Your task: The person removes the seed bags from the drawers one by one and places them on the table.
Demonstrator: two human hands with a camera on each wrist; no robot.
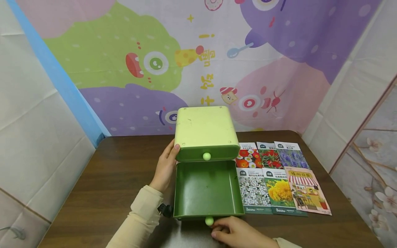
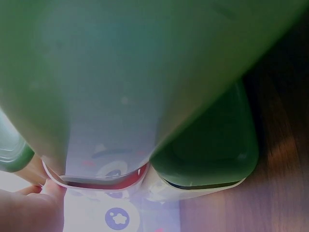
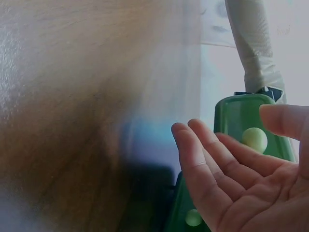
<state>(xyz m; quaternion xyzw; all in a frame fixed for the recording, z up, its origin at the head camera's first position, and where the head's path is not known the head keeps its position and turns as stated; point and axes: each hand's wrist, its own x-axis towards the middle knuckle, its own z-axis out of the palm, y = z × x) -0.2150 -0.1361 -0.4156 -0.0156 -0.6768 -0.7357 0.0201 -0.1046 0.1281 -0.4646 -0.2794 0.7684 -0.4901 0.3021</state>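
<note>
A small drawer cabinet stands on the table, with a pale yellow-green top [image 1: 204, 125] and a green upper drawer front bearing a round knob [image 1: 206, 156]. Below it a dark green drawer [image 1: 206, 193] is pulled far out, its inside bare. My left hand [image 1: 165, 165] rests against the cabinet's left side, thumb at the upper front corner. Just right of the pulled-out drawer's knob [image 1: 209, 220] is my right hand [image 1: 238, 232], fingers loosely bent and holding nothing. From the left wrist, the drawer's underside [image 2: 106, 87] covers much of the view; another closed drawer front [image 2: 207, 140] shows beside it.
Several flower seed packets [image 1: 254, 189] lie in two rows right of the cabinet, one with a pink shop picture [image 1: 308, 191] overlapping others. A printed cloth [image 1: 204, 69] hangs behind the brown wooden table [image 1: 102, 193]. Pale walls stand on both sides.
</note>
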